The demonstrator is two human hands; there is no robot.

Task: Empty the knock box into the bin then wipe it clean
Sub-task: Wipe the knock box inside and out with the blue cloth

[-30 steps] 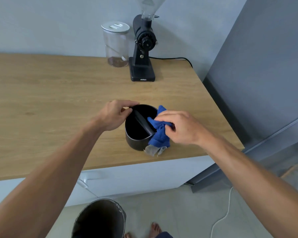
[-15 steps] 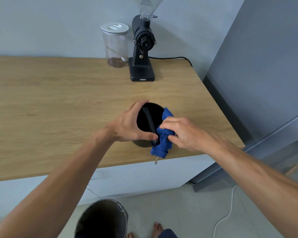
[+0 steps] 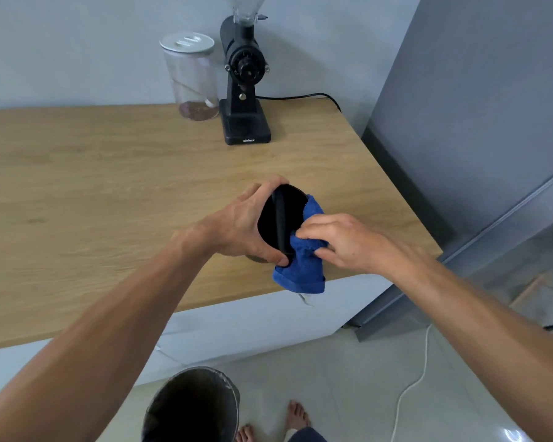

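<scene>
The black knock box (image 3: 289, 212) is tilted toward me near the front right of the wooden counter (image 3: 109, 186), its dark inside and crossbar showing. My left hand (image 3: 243, 228) grips its left wall and rim. My right hand (image 3: 339, 240) holds a blue cloth (image 3: 304, 266) pressed against the box's right rim, with the cloth's lower part hanging over the counter edge. The bin (image 3: 192, 406) stands on the floor below, its mouth open and its inside dark.
A black coffee grinder (image 3: 245, 87) and a clear jar with a white lid (image 3: 192, 74) stand at the back by the wall. A grey fridge (image 3: 476, 122) flanks the counter's right end. A white cable (image 3: 412, 384) lies on the floor near my bare feet (image 3: 272, 425).
The knock box went from upright to tilted toward me. My left hand shifted from the rim's far side to wrap the left wall. The cloth moved along the right rim.
</scene>
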